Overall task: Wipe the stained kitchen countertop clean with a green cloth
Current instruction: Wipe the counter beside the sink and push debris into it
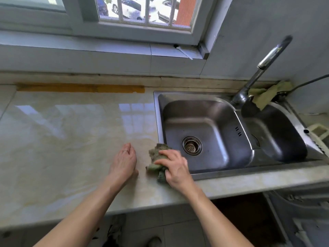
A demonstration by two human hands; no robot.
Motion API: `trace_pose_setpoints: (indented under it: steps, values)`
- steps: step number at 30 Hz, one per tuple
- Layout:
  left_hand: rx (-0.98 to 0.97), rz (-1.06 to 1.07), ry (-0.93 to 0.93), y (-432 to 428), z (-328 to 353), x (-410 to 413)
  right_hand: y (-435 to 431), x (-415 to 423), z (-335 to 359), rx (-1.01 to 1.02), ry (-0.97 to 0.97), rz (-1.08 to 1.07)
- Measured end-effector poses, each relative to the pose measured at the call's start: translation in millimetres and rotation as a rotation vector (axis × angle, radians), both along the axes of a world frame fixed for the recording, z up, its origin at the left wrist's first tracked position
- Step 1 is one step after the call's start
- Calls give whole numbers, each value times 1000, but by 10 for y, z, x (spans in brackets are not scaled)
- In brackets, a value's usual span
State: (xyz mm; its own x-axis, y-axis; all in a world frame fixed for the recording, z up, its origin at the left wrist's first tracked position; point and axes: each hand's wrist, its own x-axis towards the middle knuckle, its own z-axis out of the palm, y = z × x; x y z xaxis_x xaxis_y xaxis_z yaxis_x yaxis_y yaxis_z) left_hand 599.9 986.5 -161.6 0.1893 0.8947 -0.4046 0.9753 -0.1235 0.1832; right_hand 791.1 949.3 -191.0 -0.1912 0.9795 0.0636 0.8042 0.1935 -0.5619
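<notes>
The glossy bench [62, 139] looks slick, with a sink [156, 113] set in it. The left hand [124, 161] rests flat, fingers straight. The right hand [175, 166] curls its fingers over the green cloth [156, 152] at the sink's edge. The cloth looks soft and light, best held bunched under the palm.

We were in a home kitchen: double-bowl steel sink [204, 113] with swivel faucet [268, 58], set in a marble-look countertop [62, 136]. Behind it we saw a barred window [146, 31], parked cars [132, 8] outside.

Left hand [124, 162] fingers straight, together; right hand [175, 168] curled, grip on green cloth [156, 152].
</notes>
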Motion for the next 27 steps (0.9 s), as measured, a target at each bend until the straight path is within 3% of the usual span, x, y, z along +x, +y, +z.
trace_pose_setpoints:
  steps: [6,11,13,16,18,23,27]
  values:
    - [-5,84,-72,-9,-17,-8,-217,241,-34,-25,32,166]
    - [20,52,-178,54,-8,-124,-37,202,14,91,234,-206]
    - [1,84,-181,70,-13,-117,-2,-75,99,138,246,-186]
    - [0,66,-135,13,-20,-20,-72,-472,26,91,40,80]
    - [27,9,-119,-74,-15,97,-141,-398,-110,83,-71,144]
    - [89,-39,-119,-249,-49,283,-120,-103,-77,-37,85,103]
    - [96,-34,-141,-249,-24,310,-100,28,-71,-28,193,-113]
